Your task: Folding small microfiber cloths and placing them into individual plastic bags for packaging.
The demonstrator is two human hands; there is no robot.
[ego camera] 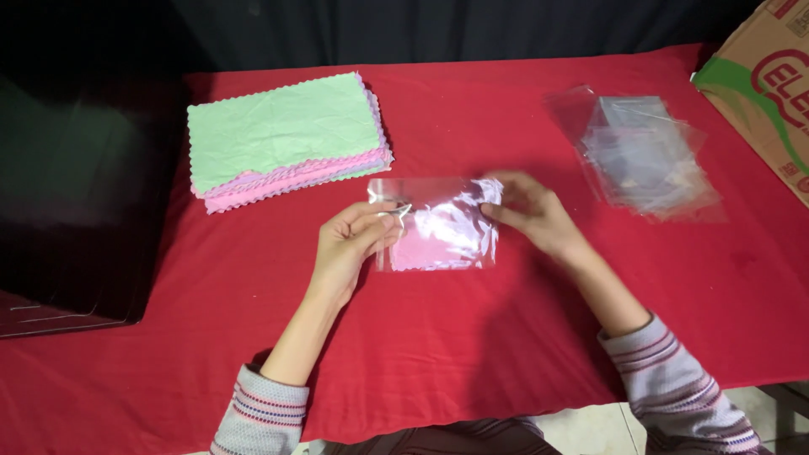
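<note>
- A clear plastic sleeve [438, 223] with a folded pink cloth [425, 247] inside is being held just above the red tablecloth [472, 354], between the two hands, near the middle of the table; keeping it lifted and stretched flat seems to be what is leaving its upper flap free to be handled.
- The left hand [350, 244] is pinching the sleeve's upper left corner, thumb and forefinger closed tightly on a thin strip of film there, the other fingers curling under the sleeve's left edge.
- The right hand [529, 211] is gripping the sleeve's upper right edge; the fingers are nearly closed on the crinkled film, though motion blur is hiding exactly how they are sitting.
- A stack of scalloped cleaning cloths [286, 139], green on top with pink and lilac below, is lying at the far left, well apart from the hands but probably within easy reach of the left one.
- A loose pile of empty clear sleeves [645, 156] is sitting at the far right, likely set on the side of the right hand.
- A cardboard box [763, 88] is standing at the right corner, and a dark box [72, 194] is occupying the left edge.
</note>
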